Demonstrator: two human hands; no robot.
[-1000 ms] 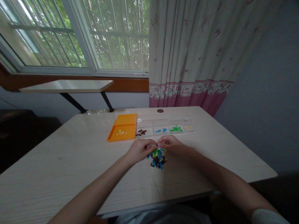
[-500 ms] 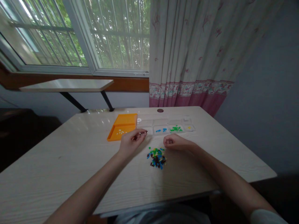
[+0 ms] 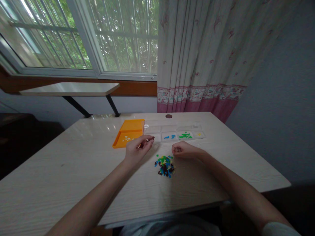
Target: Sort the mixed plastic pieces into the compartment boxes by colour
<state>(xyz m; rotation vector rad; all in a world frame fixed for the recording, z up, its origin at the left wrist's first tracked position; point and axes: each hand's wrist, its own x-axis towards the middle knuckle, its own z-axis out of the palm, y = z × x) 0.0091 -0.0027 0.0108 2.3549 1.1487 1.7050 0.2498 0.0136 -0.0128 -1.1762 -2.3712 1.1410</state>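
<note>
Between the thumb and fingers of my left hand (image 3: 138, 146) are small dark brown pieces (image 3: 153, 138), held close to the near edge of a clear compartment box (image 3: 157, 137). My right hand (image 3: 185, 149) is closed just above the table, its fingers curled in; whether it holds anything is hidden. Below and between the hands lies a mixed pile of small pieces (image 3: 165, 166) in green, blue, brown and yellow. In the clear box, blue pieces (image 3: 169, 137), green pieces (image 3: 185, 135) and yellow pieces (image 3: 199, 134) sit in separate compartments.
An open orange case (image 3: 133, 126) with white pieces (image 3: 126, 138) in its near half stands left of the clear box. A raised shelf (image 3: 73, 88) on dark legs is at the back left of the table (image 3: 81, 170). Behind hangs a curtain (image 3: 197, 59) beside the window.
Almost nothing differs. My left hand has shifted very slightly left, still pinching the brown pieces; the right hand stays in place.
</note>
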